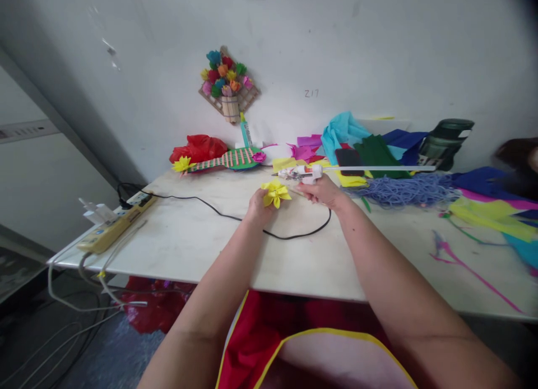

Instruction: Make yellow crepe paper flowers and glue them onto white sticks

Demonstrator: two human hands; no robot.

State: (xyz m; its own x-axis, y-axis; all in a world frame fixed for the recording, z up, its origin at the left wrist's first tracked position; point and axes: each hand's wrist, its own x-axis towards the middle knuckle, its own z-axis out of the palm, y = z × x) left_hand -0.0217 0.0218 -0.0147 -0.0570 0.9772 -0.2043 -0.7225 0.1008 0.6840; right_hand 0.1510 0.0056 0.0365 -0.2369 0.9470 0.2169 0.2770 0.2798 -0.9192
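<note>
My left hand (257, 205) is closed round a yellow paper flower (275, 193), held just above the pale table (202, 249). My right hand (323, 191) grips a white glue gun (303, 173) with a long clear glue stick (378, 168) sticking out to the right. The gun's nozzle points left, just above the flower. Its black cord (235, 215) loops across the table below both hands.
A yellow power strip (113, 223) with plugs lies at the table's left edge. Along the wall sit a red bag (197, 148), a striped paper craft (227, 159), coloured paper sheets (357, 145), purple yarn (403, 190) and a dark jug (445, 142). A paper bouquet (227, 83) hangs on the wall.
</note>
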